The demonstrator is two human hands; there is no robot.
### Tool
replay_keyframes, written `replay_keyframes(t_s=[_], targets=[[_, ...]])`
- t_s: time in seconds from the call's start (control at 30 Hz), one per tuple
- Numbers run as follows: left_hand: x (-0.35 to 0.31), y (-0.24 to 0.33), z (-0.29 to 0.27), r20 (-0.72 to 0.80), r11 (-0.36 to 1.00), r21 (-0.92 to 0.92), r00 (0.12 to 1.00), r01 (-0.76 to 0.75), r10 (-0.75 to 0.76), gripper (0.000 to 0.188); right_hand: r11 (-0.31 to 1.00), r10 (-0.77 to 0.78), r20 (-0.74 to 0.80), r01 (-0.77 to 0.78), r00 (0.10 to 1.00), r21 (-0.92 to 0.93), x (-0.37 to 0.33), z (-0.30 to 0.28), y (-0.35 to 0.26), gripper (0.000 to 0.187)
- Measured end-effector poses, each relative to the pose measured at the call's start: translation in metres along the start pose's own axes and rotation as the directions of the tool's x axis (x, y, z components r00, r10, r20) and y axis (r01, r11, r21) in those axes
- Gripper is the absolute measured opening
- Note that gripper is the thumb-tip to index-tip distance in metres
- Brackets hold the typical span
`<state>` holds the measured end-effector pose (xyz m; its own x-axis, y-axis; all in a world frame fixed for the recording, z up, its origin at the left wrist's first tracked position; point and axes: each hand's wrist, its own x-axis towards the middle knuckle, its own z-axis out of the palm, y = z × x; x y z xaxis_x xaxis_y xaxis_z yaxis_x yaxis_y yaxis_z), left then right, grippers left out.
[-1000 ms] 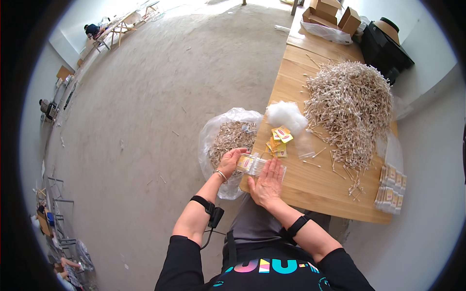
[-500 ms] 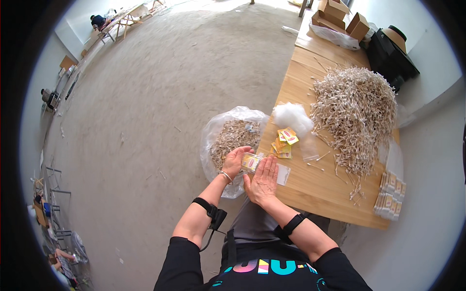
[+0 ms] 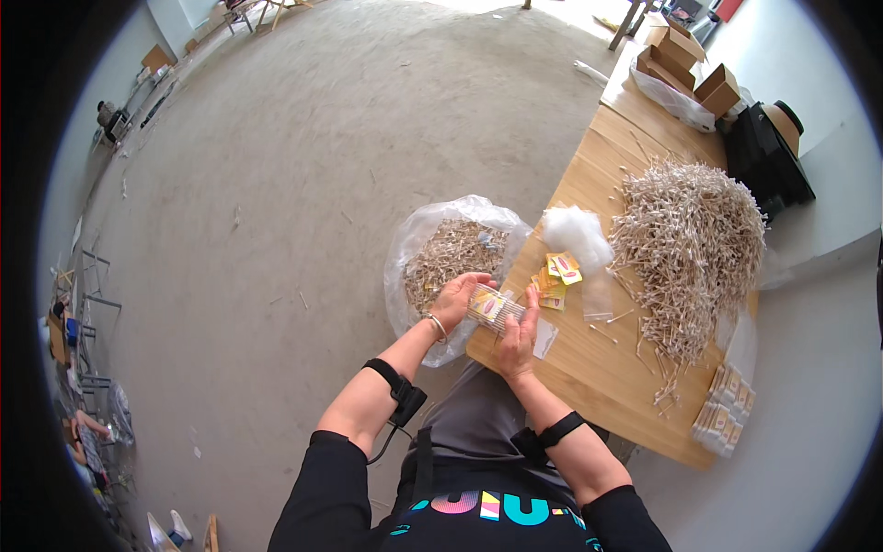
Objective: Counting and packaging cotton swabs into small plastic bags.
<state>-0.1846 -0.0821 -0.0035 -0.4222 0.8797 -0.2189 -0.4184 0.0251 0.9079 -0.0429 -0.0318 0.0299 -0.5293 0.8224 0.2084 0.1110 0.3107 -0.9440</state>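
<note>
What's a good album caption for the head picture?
Left hand and right hand hold a swab pack near a big swab pile.

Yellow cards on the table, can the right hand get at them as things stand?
Probably yes: the yellow cards lie uncovered just beyond the right hand, though it's busy holding the swab pack.

Shows as a clear, flat packet of cotton swabs [image 3: 501, 314], filled, with a yellow-and-white label [image 3: 487, 304] toward ten o'clock. Is held label up, just off the view's centre toward four o'clock.
</note>
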Motion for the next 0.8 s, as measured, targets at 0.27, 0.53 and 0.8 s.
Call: replay_keyframes(t_s=[0.27, 0.53, 0.8], targets=[[0.000, -0.002, 0.002, -0.005, 1.000, 0.003, 1.000, -0.029, 0.029, 0.039, 0.979, 0.065, -0.025, -0.059, 0.998, 0.195, -0.004, 0.013, 0.005, 0.057], [0.000, -0.002, 0.002, 0.005, 0.994, 0.068, 0.996, -0.086, 0.086, 0.041, 0.979, 0.047, -0.045, -0.037, 0.998, 0.200, 0.001, 0.021, -0.001, 0.056], [0.001, -0.002, 0.001, 0.025, 0.997, 0.024, 0.997, -0.073, 0.072, 0.043, 0.976, 0.050, 0.018, -0.052, 0.999, 0.212, 0.003, 0.030, -0.005, 0.056]])
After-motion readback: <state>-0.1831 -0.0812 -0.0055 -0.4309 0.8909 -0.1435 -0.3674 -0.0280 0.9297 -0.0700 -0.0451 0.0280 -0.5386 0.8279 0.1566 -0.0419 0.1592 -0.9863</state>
